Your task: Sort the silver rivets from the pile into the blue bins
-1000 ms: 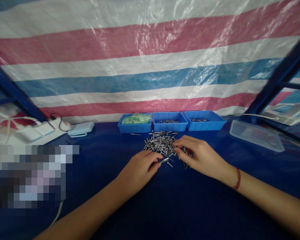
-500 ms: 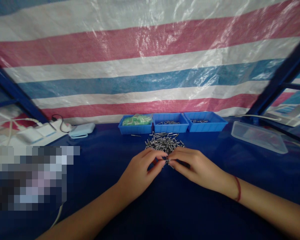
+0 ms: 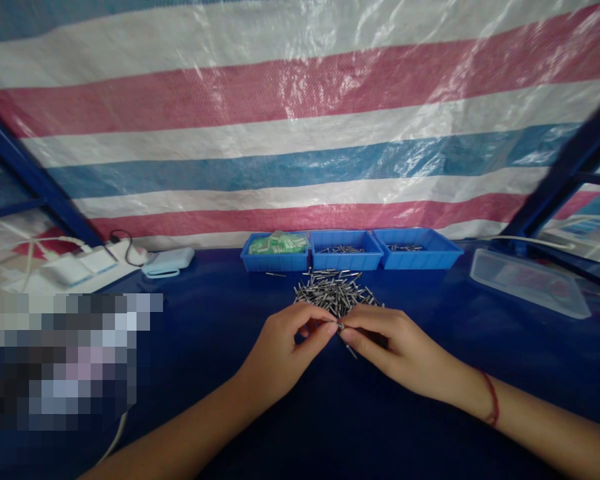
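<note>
A pile of thin metal pins lies on the dark blue table. At its near edge my left hand and my right hand meet fingertip to fingertip. Thumb and forefinger of each are pinched on a small metal pin, largely covered by the fingers. Another pin slants down just below the right thumb; whether it is held or lies on the table I cannot tell.
Behind the pile stand a blue bin with green-and-white packets and two blue bins with metal pins. A clear plastic lid lies right. Left are a light blue case and a power strip.
My fingertips have drawn closer together over the small pin. A slanting pin now shows below my right thumb. The whole view has shifted slightly.
</note>
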`<state>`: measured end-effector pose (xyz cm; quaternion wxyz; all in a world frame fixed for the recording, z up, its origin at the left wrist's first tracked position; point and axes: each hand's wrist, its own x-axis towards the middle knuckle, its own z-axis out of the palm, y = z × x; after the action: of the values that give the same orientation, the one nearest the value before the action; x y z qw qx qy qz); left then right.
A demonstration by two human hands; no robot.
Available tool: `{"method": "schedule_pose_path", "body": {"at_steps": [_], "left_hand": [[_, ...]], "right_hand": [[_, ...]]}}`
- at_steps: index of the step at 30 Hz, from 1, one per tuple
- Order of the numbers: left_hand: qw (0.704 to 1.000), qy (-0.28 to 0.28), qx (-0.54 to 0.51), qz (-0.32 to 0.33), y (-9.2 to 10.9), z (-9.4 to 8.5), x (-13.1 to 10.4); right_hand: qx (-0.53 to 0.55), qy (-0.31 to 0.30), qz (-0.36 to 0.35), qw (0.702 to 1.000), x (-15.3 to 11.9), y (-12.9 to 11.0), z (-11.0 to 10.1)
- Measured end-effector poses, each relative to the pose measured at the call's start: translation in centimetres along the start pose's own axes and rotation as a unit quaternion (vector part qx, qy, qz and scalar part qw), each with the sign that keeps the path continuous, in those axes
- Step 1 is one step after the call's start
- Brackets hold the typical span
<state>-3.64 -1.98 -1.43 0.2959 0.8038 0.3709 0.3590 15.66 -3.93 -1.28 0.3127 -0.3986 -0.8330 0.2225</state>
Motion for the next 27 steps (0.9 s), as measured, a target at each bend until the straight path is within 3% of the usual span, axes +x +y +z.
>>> {"method": "schedule_pose_path", "body": {"at_steps": [20, 27], "left_hand": [[1.0, 0.005, -0.01, 0.025, 0.27, -0.07, -0.13], [1.0, 0.019, -0.006, 0.025, 0.14, -0.06, -0.02]], "right_hand": [[0.014, -0.021, 0.005, 1.0, 0.14, -0.15, 0.06], [0.007, 0.044, 0.012, 0.999, 0.1, 0.18, 0.3]]}}
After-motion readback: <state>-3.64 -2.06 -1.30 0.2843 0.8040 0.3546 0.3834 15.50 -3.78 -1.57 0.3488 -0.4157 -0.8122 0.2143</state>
